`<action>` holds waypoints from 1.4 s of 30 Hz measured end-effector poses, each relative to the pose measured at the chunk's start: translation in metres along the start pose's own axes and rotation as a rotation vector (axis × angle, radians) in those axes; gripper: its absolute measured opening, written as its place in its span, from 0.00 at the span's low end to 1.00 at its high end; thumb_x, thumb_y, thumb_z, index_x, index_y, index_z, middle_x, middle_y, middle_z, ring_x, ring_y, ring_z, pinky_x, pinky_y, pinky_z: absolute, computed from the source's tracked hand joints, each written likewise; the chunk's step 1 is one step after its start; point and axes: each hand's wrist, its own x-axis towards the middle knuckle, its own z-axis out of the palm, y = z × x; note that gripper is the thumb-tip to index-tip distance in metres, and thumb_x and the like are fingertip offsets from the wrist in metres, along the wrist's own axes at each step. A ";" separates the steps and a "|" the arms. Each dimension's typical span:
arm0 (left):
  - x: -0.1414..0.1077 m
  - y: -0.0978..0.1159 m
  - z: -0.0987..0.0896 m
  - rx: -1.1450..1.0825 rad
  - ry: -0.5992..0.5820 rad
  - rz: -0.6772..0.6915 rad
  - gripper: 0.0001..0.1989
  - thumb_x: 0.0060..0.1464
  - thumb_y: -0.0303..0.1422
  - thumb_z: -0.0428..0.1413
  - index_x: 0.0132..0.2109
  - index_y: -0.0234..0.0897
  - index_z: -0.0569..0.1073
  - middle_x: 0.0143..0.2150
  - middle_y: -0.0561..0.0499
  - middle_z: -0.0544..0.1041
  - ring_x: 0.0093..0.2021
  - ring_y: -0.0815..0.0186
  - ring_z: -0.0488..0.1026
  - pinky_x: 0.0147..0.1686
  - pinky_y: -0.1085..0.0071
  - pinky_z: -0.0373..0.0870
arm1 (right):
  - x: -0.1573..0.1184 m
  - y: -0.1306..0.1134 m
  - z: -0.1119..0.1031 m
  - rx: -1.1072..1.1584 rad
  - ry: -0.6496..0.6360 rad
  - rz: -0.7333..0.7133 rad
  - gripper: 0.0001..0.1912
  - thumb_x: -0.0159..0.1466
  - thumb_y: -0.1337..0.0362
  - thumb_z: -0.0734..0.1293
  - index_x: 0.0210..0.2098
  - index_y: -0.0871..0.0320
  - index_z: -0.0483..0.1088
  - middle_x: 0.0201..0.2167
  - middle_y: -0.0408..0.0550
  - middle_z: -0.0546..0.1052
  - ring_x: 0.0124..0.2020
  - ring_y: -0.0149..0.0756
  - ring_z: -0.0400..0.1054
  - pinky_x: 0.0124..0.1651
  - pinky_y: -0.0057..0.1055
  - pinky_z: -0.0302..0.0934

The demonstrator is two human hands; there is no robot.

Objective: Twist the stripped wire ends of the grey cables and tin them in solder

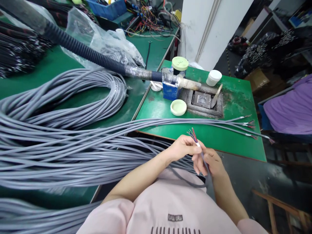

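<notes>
A grey cable [205, 164] is held up before my chest, its stripped end fanning into thin red, blue and other coloured wires [192, 134]. My left hand [186, 148] pinches it at the white band [198, 145] just below those wires. Lower down, the fingers of my right hand [211, 161] are closed around the grey sheath. Beyond my hands, several grey cables [175, 121] lie across the green table [151, 109], their stripped ends [251, 124] at its right side.
Large coils of grey cable [97, 107] cover the left table. A ribbed hose [92, 55] reaches over to a blue box [170, 91] beside a square metal pot [203, 99] with a spatula. Tubs and a lid [178, 107] stand around it. A person in purple [290, 107] is at right.
</notes>
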 end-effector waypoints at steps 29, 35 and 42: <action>0.000 0.000 0.001 0.240 0.634 0.382 0.12 0.48 0.40 0.65 0.34 0.35 0.79 0.24 0.54 0.73 0.22 0.74 0.64 0.25 0.76 0.63 | 0.023 0.003 0.027 -0.130 0.398 -0.190 0.16 0.68 0.54 0.61 0.30 0.57 0.69 0.08 0.34 0.59 0.12 0.26 0.53 0.23 0.28 0.56; -0.002 0.000 -0.003 0.613 0.615 0.717 0.06 0.52 0.34 0.62 0.36 0.38 0.80 0.26 0.53 0.74 0.27 0.72 0.67 0.30 0.74 0.66 | 0.024 0.004 0.025 -0.298 0.384 -0.197 0.15 0.69 0.56 0.60 0.31 0.57 0.69 0.11 0.34 0.59 0.14 0.27 0.57 0.24 0.27 0.56; 0.001 0.014 -0.003 0.653 0.592 0.686 0.06 0.53 0.33 0.61 0.38 0.38 0.82 0.26 0.52 0.74 0.26 0.72 0.67 0.29 0.74 0.65 | 0.023 0.004 0.023 -0.601 0.455 -0.163 0.16 0.69 0.55 0.59 0.31 0.57 0.70 0.14 0.36 0.61 0.17 0.28 0.58 0.26 0.27 0.54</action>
